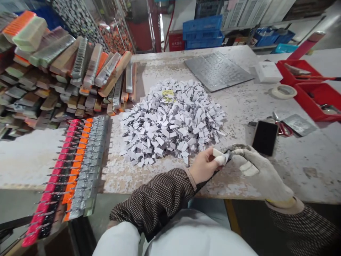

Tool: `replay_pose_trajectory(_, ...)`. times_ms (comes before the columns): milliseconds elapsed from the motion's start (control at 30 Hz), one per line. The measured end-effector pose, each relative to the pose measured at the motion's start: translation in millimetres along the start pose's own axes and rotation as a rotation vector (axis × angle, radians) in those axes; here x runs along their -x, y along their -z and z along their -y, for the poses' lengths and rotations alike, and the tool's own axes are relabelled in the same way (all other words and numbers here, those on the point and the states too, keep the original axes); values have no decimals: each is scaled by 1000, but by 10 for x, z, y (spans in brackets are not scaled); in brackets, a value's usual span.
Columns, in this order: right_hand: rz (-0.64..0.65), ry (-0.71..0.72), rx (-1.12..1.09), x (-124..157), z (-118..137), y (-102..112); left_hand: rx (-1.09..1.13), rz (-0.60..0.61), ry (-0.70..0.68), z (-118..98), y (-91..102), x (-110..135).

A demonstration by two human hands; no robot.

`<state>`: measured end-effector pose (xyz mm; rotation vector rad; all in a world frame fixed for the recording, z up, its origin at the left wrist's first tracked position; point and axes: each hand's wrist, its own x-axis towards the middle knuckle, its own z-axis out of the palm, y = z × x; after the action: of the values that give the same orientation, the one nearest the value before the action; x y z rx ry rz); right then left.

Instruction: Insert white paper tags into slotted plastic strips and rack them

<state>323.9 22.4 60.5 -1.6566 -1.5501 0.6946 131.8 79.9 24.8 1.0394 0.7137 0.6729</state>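
Observation:
My left hand (205, 164) is bare, with white tape on a fingertip, and its fingers are pinched on a small white paper piece (225, 157) just in front of me. My right hand (255, 169) wears a white knit glove and pinches the same piece from the other side. Both hands hover above the near edge of the worn table (293, 170). Just beyond them lies a big heap of small white folded paper pieces (170, 122).
Rows of red, orange and silver strips (77, 160) lie at the left, under a stack of bundled blocks (61, 78). A black phone (265, 137), scissors (281, 126), a grey metal plate (217, 69), a tape roll (284, 91) and red trays (317, 96) sit at the right.

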Motion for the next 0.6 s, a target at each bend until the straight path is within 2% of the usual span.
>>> replay_pose_trajectory(67,4,70,88,63,-40,64,-156,41,-34,32,13,57)
replay_pose_trajectory(200,91,177,219,108,-128,134,-546,98,-114,58,50,110)
replay_pose_trajectory(267,34,179,295,94,-187,154,-757,113,-195,66,82,124)
replay_pose_trajectory(367,-150,146,469,24,-307,176,-1066,142,-304,119,152,179)
replay_pose_trajectory(467,-199,130,590,-50,-429,153,-1261,221,-275,216,211,265)
replay_pose_trajectory(600,-157,189,752,-65,-500,97,-1318,229,-210,289,222,330)
